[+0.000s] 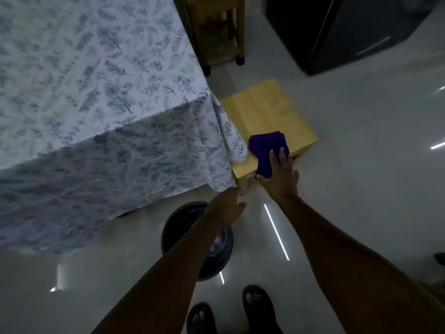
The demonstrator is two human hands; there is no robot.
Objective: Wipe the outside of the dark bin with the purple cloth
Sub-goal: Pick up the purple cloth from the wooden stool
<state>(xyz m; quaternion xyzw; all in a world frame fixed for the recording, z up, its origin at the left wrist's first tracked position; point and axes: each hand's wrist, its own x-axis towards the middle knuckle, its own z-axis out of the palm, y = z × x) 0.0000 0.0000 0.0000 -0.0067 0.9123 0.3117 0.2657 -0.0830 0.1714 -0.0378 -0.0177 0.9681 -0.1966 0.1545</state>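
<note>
The purple cloth (pixel 266 150) lies crumpled on the near corner of a light wooden stool (pixel 269 112). My right hand (pixel 280 175) rests on the cloth's near end with thumb and fingers around it. The dark round bin (pixel 175 227) stands on the floor below, seen from above, its rim partly hidden by my left forearm. My left hand (pixel 227 207) hovers above the bin's far rim with fingers loosely apart, holding nothing.
A table with a blue floral tablecloth (pixel 96 104) fills the left and hangs down beside the stool. A second wooden stool (pixel 216 32) and a dark cabinet (pixel 349 32) stand at the back. My sandalled feet (pixel 231 312) are on the glossy white floor.
</note>
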